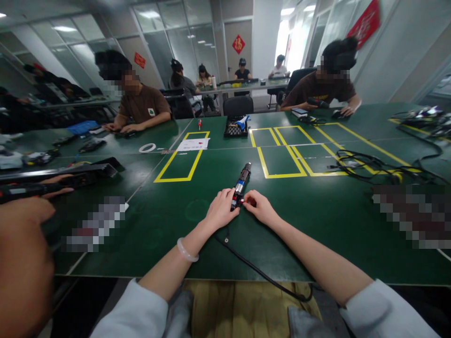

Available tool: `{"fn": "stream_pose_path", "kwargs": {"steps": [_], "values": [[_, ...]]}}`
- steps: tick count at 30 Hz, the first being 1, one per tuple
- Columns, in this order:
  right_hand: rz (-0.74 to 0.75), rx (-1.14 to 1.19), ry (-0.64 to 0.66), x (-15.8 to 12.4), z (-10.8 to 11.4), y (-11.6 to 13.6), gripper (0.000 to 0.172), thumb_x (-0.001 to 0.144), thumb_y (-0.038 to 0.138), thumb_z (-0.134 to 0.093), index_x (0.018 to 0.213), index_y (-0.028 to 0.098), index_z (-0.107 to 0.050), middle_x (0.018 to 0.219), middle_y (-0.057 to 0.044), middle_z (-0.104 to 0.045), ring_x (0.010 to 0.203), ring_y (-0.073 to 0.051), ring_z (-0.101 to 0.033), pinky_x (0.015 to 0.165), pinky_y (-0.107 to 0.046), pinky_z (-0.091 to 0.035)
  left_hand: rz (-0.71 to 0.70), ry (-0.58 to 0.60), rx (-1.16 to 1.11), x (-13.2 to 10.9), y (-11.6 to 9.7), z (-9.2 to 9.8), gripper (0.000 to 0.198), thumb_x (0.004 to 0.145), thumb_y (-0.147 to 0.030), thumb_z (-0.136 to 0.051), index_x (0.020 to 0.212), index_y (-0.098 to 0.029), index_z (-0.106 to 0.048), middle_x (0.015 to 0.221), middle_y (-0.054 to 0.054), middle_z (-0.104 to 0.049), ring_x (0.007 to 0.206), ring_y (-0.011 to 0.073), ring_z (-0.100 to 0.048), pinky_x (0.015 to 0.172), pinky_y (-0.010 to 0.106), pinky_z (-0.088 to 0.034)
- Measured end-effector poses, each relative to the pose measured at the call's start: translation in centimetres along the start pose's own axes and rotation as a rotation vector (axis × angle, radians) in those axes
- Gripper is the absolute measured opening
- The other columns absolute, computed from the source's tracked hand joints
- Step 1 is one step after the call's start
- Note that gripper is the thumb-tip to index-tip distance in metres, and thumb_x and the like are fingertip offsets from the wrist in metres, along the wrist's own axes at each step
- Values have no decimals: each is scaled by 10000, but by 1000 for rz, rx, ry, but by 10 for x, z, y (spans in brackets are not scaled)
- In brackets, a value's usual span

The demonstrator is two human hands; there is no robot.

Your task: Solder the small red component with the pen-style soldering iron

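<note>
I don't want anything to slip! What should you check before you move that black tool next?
1. Left hand holds the black tool's near end: ok.
2. Right hand fingertips pinch that same end: ok.
3. Tool lies flat on the green table: ok.
4. Cable trails loose off the table edge, free of tangles: ok.
5. Tiny part between the fingertips seated: cannot tell.

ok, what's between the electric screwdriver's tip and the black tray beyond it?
Head view: only bare green table between the electric screwdriver and the black tray, crossed by one thin white line.
</note>
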State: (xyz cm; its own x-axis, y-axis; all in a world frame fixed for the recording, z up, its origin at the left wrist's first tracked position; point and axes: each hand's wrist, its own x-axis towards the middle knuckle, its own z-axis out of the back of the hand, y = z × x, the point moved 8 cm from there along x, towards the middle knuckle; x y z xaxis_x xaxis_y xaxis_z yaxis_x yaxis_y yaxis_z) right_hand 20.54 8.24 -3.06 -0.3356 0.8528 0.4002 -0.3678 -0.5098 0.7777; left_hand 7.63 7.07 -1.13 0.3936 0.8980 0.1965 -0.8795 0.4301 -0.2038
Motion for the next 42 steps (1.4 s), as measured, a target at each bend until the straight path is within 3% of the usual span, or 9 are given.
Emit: {"fn": "stream_pose_path", "kwargs": {"steps": [8, 13, 18, 27, 34, 42], "values": [[11, -13, 42, 0, -4, 0, 123, 829, 122, -577, 905, 195, -639, 886, -16, -542, 723, -123, -546, 722, -264, -441, -6, -19, 22, -1, -2, -2, 615, 813, -355, -532, 1370, -152, -368, 1305, 134, -455, 1143, 260, -471, 968, 386, -423], [-2, 13, 14, 1, -1, 3, 148, 837, 111, -547, 898, 185, -660, 844, -24, -589, 710, -133, -552, 694, -265, -446, 1, -30, 59, -2, -2, -1, 622, 819, -370, -539, 1381, -175, -359, 1309, 126, -455, 1135, 255, -480, 953, 372, -421], [-34, 38, 4, 0, 2, 3, 172, 827, 108, -519, 902, 179, -657, 853, -31, -639, 744, -147, -571, 720, -277, -454, 58, -64, 139, 3, -9, 0, 643, 843, -509, -509, 1370, -165, -375, 1218, 134, -500, 1063, 264, -505, 878, 370, -425], [-71, 69, -18, 0, 6, 1, 168, 830, 155, -499, 939, 168, -627, 847, -26, -630, 704, -135, -546, 678, -262, -445, 114, -88, 249, 9, -7, 3, 635, 872, -488, -487, 1408, -177, -347, 1149, 127, -513, 1026, 264, -487, 819, 360, -404], [-67, 42, 16, -3, 8, 3, 136, 841, 158, -518, 906, 169, -637, 815, -18, -617, 714, -131, -552, 683, -257, -437, 147, -72, 322, 0, 34, 15, 627, 890, -493, -435, 1425, -177, -349, 1175, 139, -514, 1026, 273, -492, 840, 369, -400], [-51, 14, 48, -3, 4, 1, 124, 846, 157, -528, 888, 185, -641, 806, -13, -607, 716, -132, -552, 675, -257, -427, 351, -33, 400, -21, 134, 42, 630, 890, -525, -379, 1401, -157, -385, 1202, 171, -512, 1034, 320, -500, 862, 412, -384]]}}
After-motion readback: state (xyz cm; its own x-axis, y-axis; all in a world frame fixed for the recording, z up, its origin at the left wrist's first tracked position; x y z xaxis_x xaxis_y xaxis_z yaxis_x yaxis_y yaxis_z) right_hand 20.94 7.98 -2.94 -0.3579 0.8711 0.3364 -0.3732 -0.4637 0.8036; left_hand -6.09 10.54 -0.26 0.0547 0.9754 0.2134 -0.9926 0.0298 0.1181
